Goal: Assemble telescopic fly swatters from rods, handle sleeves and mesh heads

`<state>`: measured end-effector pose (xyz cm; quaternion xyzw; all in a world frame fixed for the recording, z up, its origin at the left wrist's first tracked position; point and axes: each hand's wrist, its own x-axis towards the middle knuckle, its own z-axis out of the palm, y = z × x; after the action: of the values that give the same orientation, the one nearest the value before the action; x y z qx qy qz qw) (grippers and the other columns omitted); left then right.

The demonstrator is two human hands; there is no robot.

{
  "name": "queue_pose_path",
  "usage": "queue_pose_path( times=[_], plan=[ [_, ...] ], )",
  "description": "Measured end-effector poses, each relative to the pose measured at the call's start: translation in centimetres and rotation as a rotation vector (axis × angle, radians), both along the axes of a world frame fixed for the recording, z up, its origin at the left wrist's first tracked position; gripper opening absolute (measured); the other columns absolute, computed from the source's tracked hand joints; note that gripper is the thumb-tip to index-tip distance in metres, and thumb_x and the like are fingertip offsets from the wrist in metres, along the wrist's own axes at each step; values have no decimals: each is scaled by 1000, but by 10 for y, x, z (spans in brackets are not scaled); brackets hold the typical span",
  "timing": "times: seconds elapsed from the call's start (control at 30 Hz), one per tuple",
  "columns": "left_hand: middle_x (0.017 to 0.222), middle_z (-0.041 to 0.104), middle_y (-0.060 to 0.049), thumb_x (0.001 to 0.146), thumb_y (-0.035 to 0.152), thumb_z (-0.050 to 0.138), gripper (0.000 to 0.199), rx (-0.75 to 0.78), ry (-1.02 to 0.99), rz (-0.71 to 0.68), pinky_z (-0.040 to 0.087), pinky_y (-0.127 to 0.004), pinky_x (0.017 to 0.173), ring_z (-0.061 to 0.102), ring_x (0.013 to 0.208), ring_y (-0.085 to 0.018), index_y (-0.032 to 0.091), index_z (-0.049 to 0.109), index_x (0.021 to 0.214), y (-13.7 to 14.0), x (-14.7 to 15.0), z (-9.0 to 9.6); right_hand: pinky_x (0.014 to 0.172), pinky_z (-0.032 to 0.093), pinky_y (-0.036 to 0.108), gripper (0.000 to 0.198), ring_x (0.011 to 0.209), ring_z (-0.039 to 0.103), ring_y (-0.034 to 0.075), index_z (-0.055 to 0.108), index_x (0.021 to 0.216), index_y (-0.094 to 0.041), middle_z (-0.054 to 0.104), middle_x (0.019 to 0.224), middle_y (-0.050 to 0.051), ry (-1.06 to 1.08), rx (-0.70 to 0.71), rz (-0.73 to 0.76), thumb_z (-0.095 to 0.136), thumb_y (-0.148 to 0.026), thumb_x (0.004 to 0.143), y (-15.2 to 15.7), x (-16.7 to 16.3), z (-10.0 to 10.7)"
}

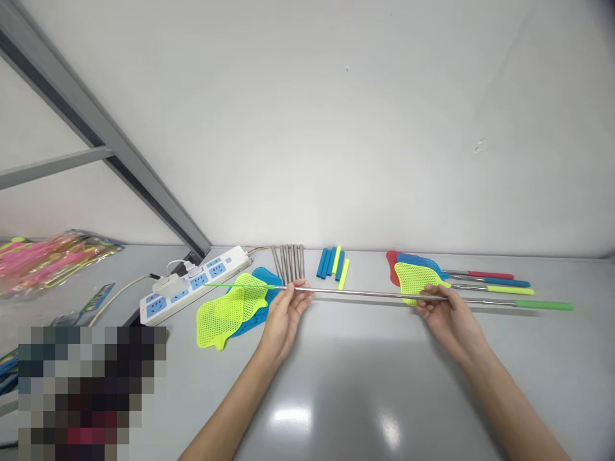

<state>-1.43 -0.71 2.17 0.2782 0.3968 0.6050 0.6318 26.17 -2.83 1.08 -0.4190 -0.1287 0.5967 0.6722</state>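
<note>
A long telescopic fly swatter point(360, 293) lies across both my hands, its metal shaft drawn out and its green head seen edge-on at the left. My left hand point(283, 317) pinches the shaft close to the head. Farther right, my right hand point(446, 323) has its fingers around the shaft, short of the green handle point(545, 305). Loose yellow-green swatter heads point(218, 320) and blue heads point(269, 277) overlap beside my left hand. Behind it are several metal rods point(294, 259), then blue tubes point(324, 262) and yellow tubes point(344, 274). Swatters with red point(393, 266), blue point(423, 260) and yellow heads point(416, 276) lie near my right hand.
A white power strip point(192, 285) with plugs and cables lies at the left. Beyond the grey metal frame point(108, 150) are plastic-wrapped pink and yellow packs point(52, 262). A pale wall point(355, 141) closes off the back of the grey table point(360, 384). The lower left is pixelated.
</note>
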Motion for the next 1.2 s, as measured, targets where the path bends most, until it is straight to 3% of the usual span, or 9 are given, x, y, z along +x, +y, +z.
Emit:
queue_pose_path(
  times=[0.1, 0.23, 0.37, 0.53, 0.77, 0.93, 1.2],
  plan=[
    [88, 60, -9, 75, 19, 51, 15, -37, -118, -10, 43, -32, 82, 57, 85, -16, 11, 56, 87, 4, 3, 8, 61, 51, 27, 7, 67, 52, 13, 53, 78, -15, 49, 70, 3, 139, 11, -40, 48, -15, 72, 5, 0, 12],
    [80, 61, -8, 77, 17, 45, 10, -75, -248, 44, 45, -34, 77, 58, 84, -18, 12, 54, 78, 16, 10, 24, 58, 52, 29, 16, 62, 52, 12, 46, 78, -17, 46, 67, 2, 307, -38, -110, 36, -6, 74, 16, 6, 28],
    [48, 46, 1, 82, 22, 27, 31, -270, -470, 219, 47, -34, 62, 52, 49, -11, 16, 38, 53, 33, 21, 37, 51, 48, 24, 19, 50, 47, 7, 39, 66, -19, 39, 60, -2, 272, 17, -216, 30, -2, 72, 27, 11, 34],
    [37, 25, 6, 79, 16, 20, 32, -298, -522, 257, 35, -21, 43, 30, 31, -6, 18, 23, 48, 51, 39, 39, 45, 41, 22, 15, 42, 39, 6, 31, 57, -19, 29, 53, -5, 192, 102, -225, 34, -10, 69, 32, 3, 36],
    [37, 21, 8, 75, 19, 28, 26, -165, -567, 265, 31, -20, 44, 24, 32, -6, 18, 22, 50, 56, 54, 60, 42, 33, 24, 22, 37, 28, 6, 19, 50, -17, 21, 46, -6, 127, 180, -159, 36, -11, 61, 45, -26, 48],
    [39, 22, 8, 73, 20, 34, 26, -73, -592, 199, 33, -21, 47, 26, 34, -6, 18, 22, 50, 53, 51, 78, 39, 27, 24, 27, 34, 21, 7, 10, 50, -16, 17, 40, -5, 94, 213, -160, 35, -12, 59, 54, -28, 65],
    [37, 22, 8, 76, 20, 34, 26, -3, -601, 185, 28, -20, 42, 25, 31, -5, 18, 26, 51, 62, 34, 80, 36, 22, 22, 28, 33, 17, 7, 9, 50, -16, 15, 37, -5, 95, 308, -221, 35, -12, 61, 53, -25, 75]
  ],
)
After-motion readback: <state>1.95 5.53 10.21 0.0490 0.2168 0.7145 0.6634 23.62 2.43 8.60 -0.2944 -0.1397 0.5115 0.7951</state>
